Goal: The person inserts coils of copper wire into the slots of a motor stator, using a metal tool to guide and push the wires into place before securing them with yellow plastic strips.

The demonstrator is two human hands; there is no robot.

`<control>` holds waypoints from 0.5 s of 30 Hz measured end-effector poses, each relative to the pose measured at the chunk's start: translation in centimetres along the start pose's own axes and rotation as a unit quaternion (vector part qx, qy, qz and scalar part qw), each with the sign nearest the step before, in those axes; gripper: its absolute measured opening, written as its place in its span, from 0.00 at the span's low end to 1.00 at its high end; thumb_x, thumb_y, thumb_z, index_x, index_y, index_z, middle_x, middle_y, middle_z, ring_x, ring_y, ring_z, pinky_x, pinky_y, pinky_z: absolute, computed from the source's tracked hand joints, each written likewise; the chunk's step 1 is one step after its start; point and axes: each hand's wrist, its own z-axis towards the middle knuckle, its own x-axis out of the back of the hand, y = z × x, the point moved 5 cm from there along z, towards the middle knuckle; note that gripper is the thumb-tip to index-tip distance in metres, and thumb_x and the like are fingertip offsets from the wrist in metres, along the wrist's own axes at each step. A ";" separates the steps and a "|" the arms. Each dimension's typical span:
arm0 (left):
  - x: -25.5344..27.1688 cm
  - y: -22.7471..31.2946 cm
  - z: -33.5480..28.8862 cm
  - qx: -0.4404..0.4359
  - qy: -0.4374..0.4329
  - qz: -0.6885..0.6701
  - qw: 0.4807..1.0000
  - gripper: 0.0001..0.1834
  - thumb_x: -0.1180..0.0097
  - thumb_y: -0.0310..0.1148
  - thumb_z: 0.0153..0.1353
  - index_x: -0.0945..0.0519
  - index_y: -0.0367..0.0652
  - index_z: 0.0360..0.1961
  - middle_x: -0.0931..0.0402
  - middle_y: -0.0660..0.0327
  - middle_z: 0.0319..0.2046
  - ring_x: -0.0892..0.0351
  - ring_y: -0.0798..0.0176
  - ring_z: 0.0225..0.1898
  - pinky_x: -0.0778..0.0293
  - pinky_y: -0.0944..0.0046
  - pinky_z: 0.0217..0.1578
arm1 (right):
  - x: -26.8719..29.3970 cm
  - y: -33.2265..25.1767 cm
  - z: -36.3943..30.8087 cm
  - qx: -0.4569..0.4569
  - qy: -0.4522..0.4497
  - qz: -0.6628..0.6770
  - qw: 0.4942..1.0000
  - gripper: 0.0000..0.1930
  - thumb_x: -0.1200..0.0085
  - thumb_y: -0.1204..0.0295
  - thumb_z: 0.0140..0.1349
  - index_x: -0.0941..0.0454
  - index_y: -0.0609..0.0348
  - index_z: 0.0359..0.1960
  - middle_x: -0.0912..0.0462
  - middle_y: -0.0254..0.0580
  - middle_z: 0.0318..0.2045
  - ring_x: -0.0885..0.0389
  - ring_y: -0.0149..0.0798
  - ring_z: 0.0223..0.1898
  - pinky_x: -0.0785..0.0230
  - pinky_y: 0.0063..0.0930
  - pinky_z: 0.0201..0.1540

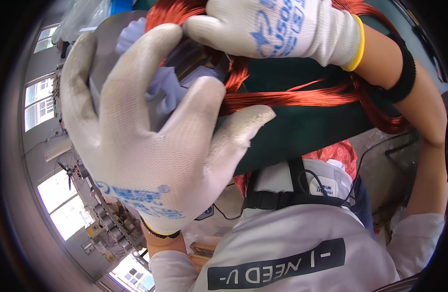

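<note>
Both my hands wear white knitted gloves with blue print. My left hand is close in view, its fingers spread and curved over a grey round metal part. One of its fingertips meets the tip of a right-hand digit beside red-orange copper wire. Higher up, my right hand is curled on that wire coil; some of its fingers are cut off by the upper edge. A long bundle of copper wire runs rightward below the right wrist. White-lilac strips of sheet show between my left fingers.
A dark green work surface lies under the wire, its edge near my body. Clear plastic film sits at the upper left. Machinery and windows stand along the left side. A black cable hangs at the right.
</note>
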 end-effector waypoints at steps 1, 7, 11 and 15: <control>0.2 0.2 0.2 0.001 -0.021 0.012 1.000 0.24 0.21 0.51 0.32 0.11 0.50 0.30 0.15 0.56 0.49 0.20 0.49 0.52 0.34 0.37 0.66 | 0.1 0.0 0.1 0.001 0.002 -0.003 1.000 0.08 0.44 0.67 0.58 0.25 0.56 0.25 0.27 0.38 0.12 0.23 0.37 0.16 0.40 0.33 0.14; 0.1 0.1 0.2 0.016 -0.018 0.014 1.000 0.24 0.22 0.51 0.31 0.11 0.50 0.30 0.16 0.57 0.51 0.22 0.49 0.55 0.34 0.38 0.66 | -0.1 0.4 0.1 0.003 0.017 -0.015 1.000 0.08 0.44 0.69 0.57 0.26 0.56 0.24 0.28 0.38 0.12 0.24 0.37 0.16 0.41 0.33 0.14; -0.2 -0.4 -0.5 0.016 0.012 0.003 1.000 0.23 0.22 0.52 0.31 0.11 0.52 0.30 0.17 0.58 0.52 0.23 0.46 0.57 0.34 0.38 0.66 | -1.1 0.6 -0.7 0.004 -0.023 0.023 0.999 0.06 0.45 0.69 0.59 0.26 0.56 0.28 0.26 0.38 0.15 0.22 0.40 0.18 0.37 0.35 0.16; 0.2 -0.8 -0.7 0.033 -0.011 0.003 0.999 0.23 0.23 0.53 0.33 0.11 0.53 0.30 0.18 0.60 0.51 0.25 0.43 0.58 0.34 0.38 0.66 | -1.6 1.3 -0.4 -0.025 -0.148 0.171 0.974 0.07 0.48 0.68 0.66 0.24 0.57 0.40 0.20 0.42 0.23 0.17 0.45 0.26 0.28 0.39 0.24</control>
